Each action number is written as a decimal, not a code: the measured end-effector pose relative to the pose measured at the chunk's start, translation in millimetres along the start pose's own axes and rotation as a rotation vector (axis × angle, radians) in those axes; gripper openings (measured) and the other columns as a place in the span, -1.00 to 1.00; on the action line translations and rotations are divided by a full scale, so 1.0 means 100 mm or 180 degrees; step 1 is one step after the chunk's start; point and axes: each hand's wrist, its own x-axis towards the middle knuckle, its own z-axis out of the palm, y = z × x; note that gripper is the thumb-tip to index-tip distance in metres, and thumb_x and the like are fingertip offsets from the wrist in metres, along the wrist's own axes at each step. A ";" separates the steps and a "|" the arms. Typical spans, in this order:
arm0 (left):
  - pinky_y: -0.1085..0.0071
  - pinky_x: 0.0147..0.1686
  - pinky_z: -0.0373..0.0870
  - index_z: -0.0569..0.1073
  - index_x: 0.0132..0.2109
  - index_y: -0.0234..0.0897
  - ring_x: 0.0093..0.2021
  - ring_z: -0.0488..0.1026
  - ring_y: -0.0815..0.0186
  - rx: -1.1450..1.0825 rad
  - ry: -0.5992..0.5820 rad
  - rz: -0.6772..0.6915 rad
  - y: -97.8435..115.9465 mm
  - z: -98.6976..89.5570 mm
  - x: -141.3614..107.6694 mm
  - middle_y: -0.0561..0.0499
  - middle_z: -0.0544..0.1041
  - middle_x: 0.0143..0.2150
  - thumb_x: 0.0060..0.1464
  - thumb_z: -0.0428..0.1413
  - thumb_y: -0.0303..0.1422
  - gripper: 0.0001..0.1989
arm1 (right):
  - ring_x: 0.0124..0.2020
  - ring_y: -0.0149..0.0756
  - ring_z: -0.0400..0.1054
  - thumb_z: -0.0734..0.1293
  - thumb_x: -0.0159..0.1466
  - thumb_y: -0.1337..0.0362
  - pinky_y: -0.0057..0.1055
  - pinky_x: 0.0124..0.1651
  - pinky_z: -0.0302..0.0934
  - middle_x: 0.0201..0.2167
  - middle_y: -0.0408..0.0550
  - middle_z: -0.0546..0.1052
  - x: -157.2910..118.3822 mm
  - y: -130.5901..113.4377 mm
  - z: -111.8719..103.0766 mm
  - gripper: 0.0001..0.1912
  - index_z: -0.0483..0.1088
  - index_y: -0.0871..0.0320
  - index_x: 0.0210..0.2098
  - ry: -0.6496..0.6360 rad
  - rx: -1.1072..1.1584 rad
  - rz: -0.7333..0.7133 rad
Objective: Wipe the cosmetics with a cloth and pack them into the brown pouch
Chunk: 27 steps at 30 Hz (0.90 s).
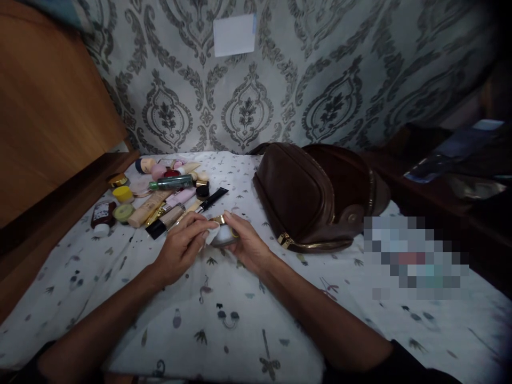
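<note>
My right hand is closed round a small round container with a whitish face and a gold-coloured edge. Pinched in the fingers of my left hand is a white tissue, which touches the container's left side. Both hands are over the printed white cloth, in front of a pile of cosmetics. Closest behind them lie a black tube and a bottle with a black cap. A green bottle lies across the pile.
A brown leather bag stands open right of the hands. At the left are a dark red bottle, a yellow-lidded jar and a wooden panel. Patterned fabric rises behind. A blurred-out patch covers something at the right.
</note>
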 end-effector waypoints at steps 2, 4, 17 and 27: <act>0.36 -0.12 0.39 0.49 0.03 -0.18 -0.12 0.42 0.29 0.0047 0.0005 -0.0026 -0.01 -0.01 0.00 -0.04 0.42 -0.14 0.31 -0.01 -0.47 -0.74 | -0.48 -0.40 0.31 0.54 0.00 -0.02 -0.46 -0.42 0.24 -0.51 -0.19 0.48 0.01 0.01 -0.01 -0.59 0.46 0.18 -0.39 -0.0051 0.0022 0.0067; 0.36 -0.12 0.39 0.49 0.04 -0.19 -0.12 0.42 0.29 0.0060 -0.0026 0.0012 0.00 -0.02 0.01 -0.05 0.42 -0.13 0.31 -0.02 -0.46 -0.74 | -0.45 -0.38 0.33 0.52 0.02 -0.01 -0.44 -0.38 0.25 -0.50 -0.17 0.50 0.01 0.01 -0.01 -0.61 0.47 0.18 -0.38 -0.0075 0.0080 0.0063; 0.36 -0.13 0.40 0.49 0.01 -0.21 -0.12 0.43 0.28 -0.0112 -0.0119 0.0025 0.01 -0.01 0.01 -0.06 0.43 -0.13 0.31 -0.03 -0.47 -0.75 | -0.46 -0.40 0.31 0.59 -0.08 0.04 -0.48 -0.44 0.22 -0.50 -0.20 0.48 -0.03 -0.04 0.03 -0.62 0.46 0.16 -0.46 0.0149 0.0018 -0.0155; 0.38 -0.13 0.38 0.48 0.02 -0.23 -0.12 0.42 0.30 -0.0128 -0.0281 0.0167 0.01 0.00 0.00 -0.06 0.41 -0.13 0.30 -0.03 -0.51 -0.74 | -0.42 -0.38 0.34 0.56 -0.06 0.00 -0.47 -0.33 0.22 -0.51 -0.19 0.51 0.03 -0.01 0.00 -0.61 0.50 0.17 -0.43 0.0076 0.0189 -0.0137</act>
